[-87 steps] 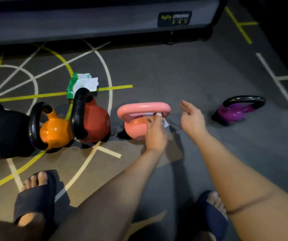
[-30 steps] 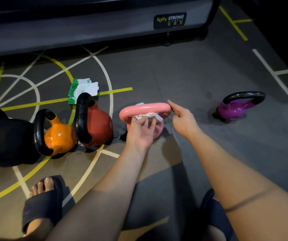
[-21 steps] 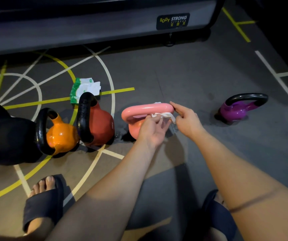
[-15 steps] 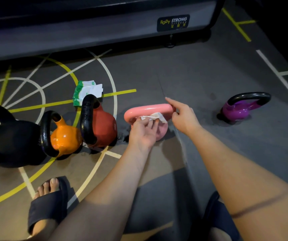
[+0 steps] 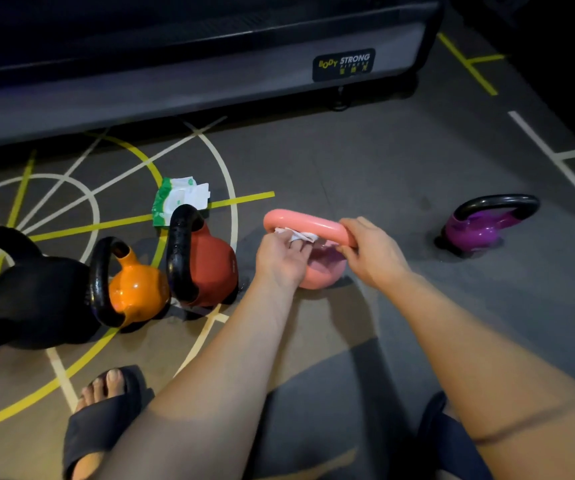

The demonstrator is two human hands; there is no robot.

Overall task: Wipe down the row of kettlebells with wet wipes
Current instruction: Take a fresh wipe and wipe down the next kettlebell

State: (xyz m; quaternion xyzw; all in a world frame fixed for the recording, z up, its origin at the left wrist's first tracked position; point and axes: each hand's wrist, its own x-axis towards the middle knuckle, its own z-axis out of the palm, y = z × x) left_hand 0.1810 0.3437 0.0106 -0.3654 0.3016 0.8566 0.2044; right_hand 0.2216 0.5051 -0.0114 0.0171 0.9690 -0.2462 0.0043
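A person's left hand (image 5: 281, 259) pinches a wet wipe (image 5: 295, 234) under the handle of the pink kettlebell (image 5: 322, 275). It stands mid-floor between the red kettlebell (image 5: 215, 268) and the purple kettlebell (image 5: 476, 230). The right hand (image 5: 371, 252) curls its fingers round the handle's end; a slack grip could let it topple.

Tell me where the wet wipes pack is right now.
In the head view, the wet wipes pack lies on the floor left of centre, just behind the red kettlebell, across a yellow line.
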